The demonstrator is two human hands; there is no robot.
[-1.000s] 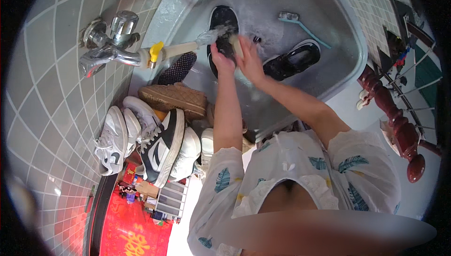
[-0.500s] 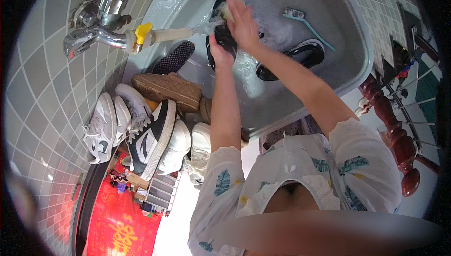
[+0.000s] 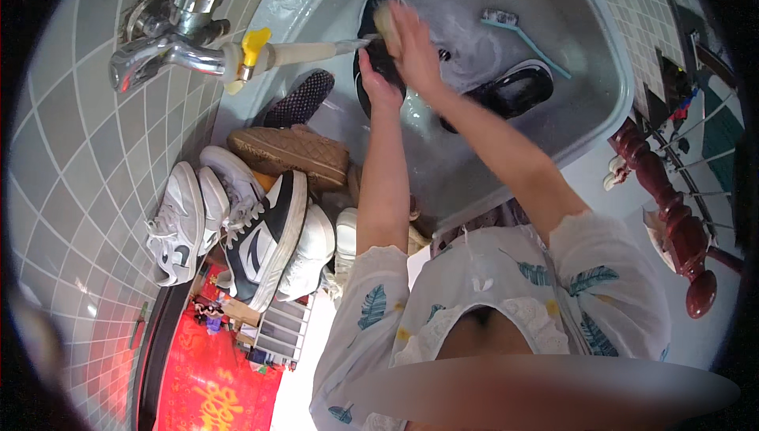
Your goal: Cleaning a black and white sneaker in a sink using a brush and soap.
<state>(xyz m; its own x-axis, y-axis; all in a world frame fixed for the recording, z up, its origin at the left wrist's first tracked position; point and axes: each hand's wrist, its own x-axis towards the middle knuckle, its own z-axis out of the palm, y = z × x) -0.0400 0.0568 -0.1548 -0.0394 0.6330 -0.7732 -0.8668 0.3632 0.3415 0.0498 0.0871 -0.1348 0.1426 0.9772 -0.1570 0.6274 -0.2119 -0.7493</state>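
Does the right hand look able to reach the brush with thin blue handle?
Probably yes: nothing visible stands between the right hand and the brush, though the pale rounded block it holds may hinder.

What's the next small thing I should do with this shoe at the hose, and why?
Probably draw the pale block back along the held black shoe toward your left hand: your right hand has it at the shoe's far end, your left holds the nearer part, and water from the hose reaches the shoe.
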